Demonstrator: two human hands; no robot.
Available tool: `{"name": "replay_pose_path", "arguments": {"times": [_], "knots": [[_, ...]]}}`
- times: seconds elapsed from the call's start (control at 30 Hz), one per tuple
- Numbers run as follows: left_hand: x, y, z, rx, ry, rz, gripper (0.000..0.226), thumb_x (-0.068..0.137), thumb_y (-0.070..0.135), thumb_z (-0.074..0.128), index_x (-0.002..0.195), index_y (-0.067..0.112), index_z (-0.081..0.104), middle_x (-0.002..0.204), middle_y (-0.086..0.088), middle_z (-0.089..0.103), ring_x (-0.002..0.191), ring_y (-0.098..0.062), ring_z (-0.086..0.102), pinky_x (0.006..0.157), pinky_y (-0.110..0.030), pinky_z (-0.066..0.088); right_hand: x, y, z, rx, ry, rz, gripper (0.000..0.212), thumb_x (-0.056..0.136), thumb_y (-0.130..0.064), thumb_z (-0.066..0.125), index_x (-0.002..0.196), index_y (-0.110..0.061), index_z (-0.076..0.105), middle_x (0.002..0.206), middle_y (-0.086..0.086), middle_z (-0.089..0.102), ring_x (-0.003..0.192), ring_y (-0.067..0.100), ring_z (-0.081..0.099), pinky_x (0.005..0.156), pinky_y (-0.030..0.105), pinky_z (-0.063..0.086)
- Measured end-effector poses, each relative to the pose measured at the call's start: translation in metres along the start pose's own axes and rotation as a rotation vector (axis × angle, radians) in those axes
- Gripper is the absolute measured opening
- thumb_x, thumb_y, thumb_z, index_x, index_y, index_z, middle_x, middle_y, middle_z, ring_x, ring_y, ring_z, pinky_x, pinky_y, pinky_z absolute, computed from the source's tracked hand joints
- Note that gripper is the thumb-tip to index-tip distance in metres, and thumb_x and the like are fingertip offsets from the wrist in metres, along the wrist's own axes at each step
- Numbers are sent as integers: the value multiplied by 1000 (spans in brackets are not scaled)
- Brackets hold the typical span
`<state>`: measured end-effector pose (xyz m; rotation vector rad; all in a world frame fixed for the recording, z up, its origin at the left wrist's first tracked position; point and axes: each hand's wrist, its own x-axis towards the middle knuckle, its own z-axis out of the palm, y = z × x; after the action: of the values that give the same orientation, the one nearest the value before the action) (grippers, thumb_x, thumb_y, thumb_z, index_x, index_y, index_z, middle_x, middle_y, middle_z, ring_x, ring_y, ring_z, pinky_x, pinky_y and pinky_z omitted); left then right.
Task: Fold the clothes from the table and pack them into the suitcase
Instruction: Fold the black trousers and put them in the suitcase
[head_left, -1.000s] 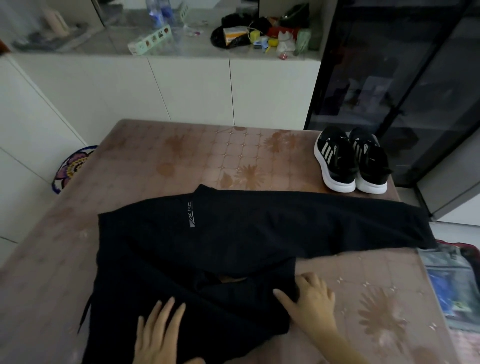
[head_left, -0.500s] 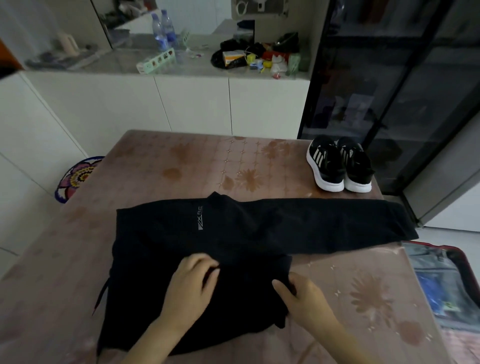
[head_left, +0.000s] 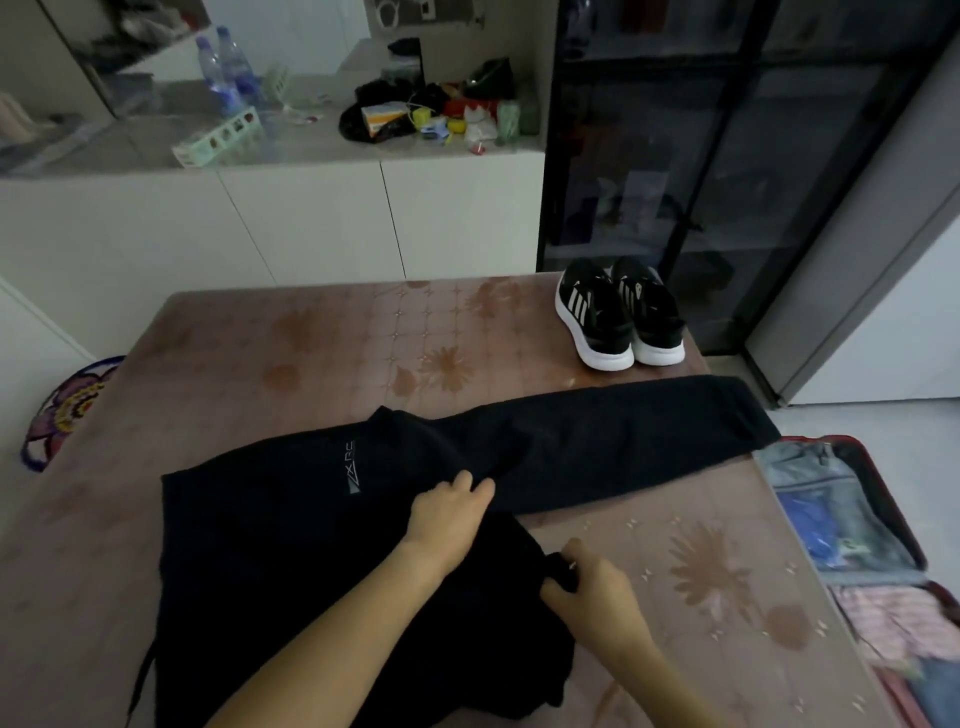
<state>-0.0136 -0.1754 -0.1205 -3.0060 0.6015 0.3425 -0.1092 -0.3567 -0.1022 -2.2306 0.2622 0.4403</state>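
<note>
Looking down at a black top (head_left: 270, 545) spread over the near half of a brown, flower-patterned table (head_left: 311, 353), small grey logo facing up. Got one long sleeve (head_left: 623, 441) stretched flat out to the right, running all the way to the table's right edge.

Got the left hand (head_left: 447, 514) reaching across the top and parked right where that sleeve joins the body, fingers (head_left: 470, 483) bent with the tips dug into the cloth. Reads as a grip on the fabric. Got the right hand (head_left: 592, 592) at the top's right edge, just this side of the sleeve, thumb and fingers (head_left: 582, 558) closed narrow and pinching a little bunch of black cloth.

Also spotting a pair of black sneakers (head_left: 618, 317) with white soles at the far right corner of the table, side by side, just beyond the sleeve and apart from it.

Down off the right side, seeing an open suitcase (head_left: 821, 440) with a red rim, already holding stuff: something blue under a see-through cover in the far half, pinkish patterned fabric in the near half. Can't make out more than that, too blurry.

Behind the table, seeing white cabinets (head_left: 311, 223) with two water bottles (head_left: 226, 73) and a heap of small clutter on top, plus a dark glass-fronted unit (head_left: 701, 156) to the right. Over on the floor at the left, catching a colourful rug (head_left: 67, 410).
</note>
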Motion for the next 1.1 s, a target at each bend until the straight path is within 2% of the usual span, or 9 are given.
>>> {"name": "replay_pose_path", "arguments": {"times": [0.2,0.27,0.37,0.57,0.67,0.8,0.9,1.0,1.1], "knots": [[0,-15,6,-81,31,-78,40,91,27,54,129,18,44,116,-2,52,93,-22,57,60,-31,47,-29,18,-25,-222,-456,-44,38,67,-61,64,56,-26,53,60,-11,54,62,3,54,63,27,43],[-5,-5,11,-103,50,-62,49,88,47,54,128,19,44,121,-1,47,99,-21,53,63,-31,51,-17,16,-22,-219,-337,-18,57,72,-73,55,68,-17,62,68,-4,61,67,8,59,65,30,45],[-5,5,17,-95,59,-74,57,89,42,57,135,16,34,125,-4,44,98,-21,55,63,-29,51,16,2,-7,-283,-64,-19,41,88,-54,52,100,-16,62,96,0,66,92,20,64,69,32,45],[4,-6,14,-17,49,-104,64,89,7,56,144,11,23,121,-10,53,91,-23,62,65,-32,51,42,-36,37,-338,-145,-34,42,91,-38,58,126,-16,52,114,1,62,104,18,59,73,25,43],[8,-14,9,64,69,-83,60,89,4,53,143,12,28,119,-10,54,91,-26,62,63,-33,49,41,-23,27,-302,-132,-31,11,90,-35,58,85,-25,56,83,-7,61,84,16,59,69,28,47],[17,-27,7,52,123,-70,63,75,6,71,132,14,46,106,-9,59,76,-26,62,49,-32,43,27,10,-8,-238,-84,14,30,83,-33,64,63,-23,44,61,-6,51,56,5,48,52,21,39],[22,-32,14,89,154,-41,70,46,7,89,111,14,65,82,-6,62,51,-21,57,34,-25,30,1,48,-32,-344,-269,119,28,77,-30,62,61,-22,40,63,-6,47,59,8,48,52,20,35],[15,-26,20,35,202,-4,65,47,12,89,108,13,67,80,-5,62,50,-21,57,33,-24,35,-27,75,-44,-496,-471,273,26,74,-41,61,65,-28,41,77,-12,47,84,10,57,74,22,47],[2,-9,29,-70,161,22,61,78,41,71,131,16,52,108,-5,60,81,-23,62,50,-32,50,-34,60,-49,-499,-218,224,35,76,-63,60,92,-33,50,100,-11,56,96,11,58,82,27,48]]}}
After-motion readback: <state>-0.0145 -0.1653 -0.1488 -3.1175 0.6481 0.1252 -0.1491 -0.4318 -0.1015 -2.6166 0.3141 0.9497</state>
